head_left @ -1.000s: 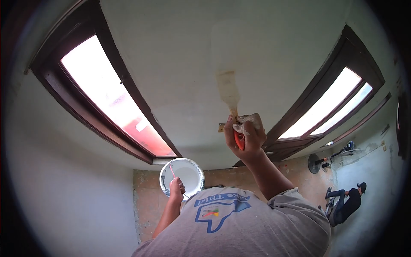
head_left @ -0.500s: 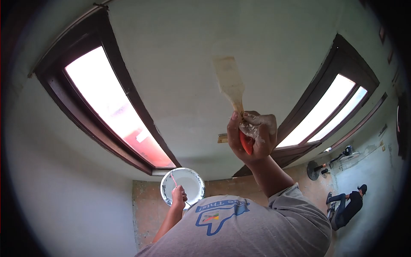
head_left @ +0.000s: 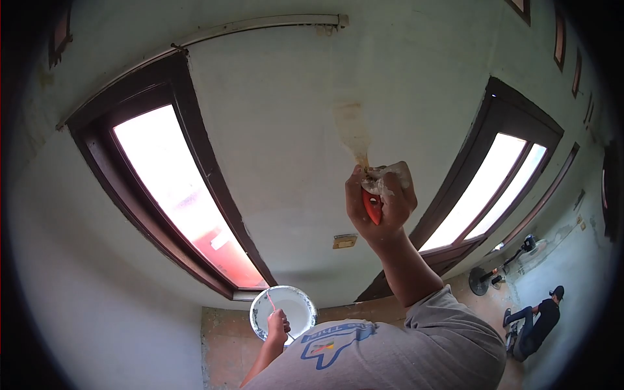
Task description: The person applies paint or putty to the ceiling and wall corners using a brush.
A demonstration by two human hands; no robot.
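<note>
- Grip of the right hand [head_left: 380, 205], head view: the fist is clenched around a red-handled metal scraper [head_left: 372, 207], and crusted pale filler sits on the knuckles and where the handle leaves the fist.
- Above that grip, the scraper's broad blade [head_left: 351, 130], smeared yellowish white, rises upward and lies against the pale plastered wall [head_left: 279, 117].
- Just below the right fist, a small brass-coloured plate [head_left: 344, 241] is fixed to the wall, apart from the hand.
- Well below and to the left of that grip, the left hand [head_left: 279, 323] is closed on the thin pink handle [head_left: 269, 300] of a round white plastic bucket [head_left: 302, 307]. The bucket hangs close to the person's grey printed T-shirt [head_left: 390, 351], its rim flecked with dark spots.
- Left of both hands stands a tall window in a dark brown wooden frame [head_left: 175, 188], very bright, with a red patch near its lower end.
- Right of the scraper grip is a second dark-framed window [head_left: 484, 188], equally bright.
- Far above the raised fist, a pale pipe [head_left: 260, 26] runs along the top of the wall.
- Far to the lower right, well apart from both hands, another person in dark clothes [head_left: 536, 325] crouches on the floor, with a dark round fan [head_left: 481, 281] near them.
</note>
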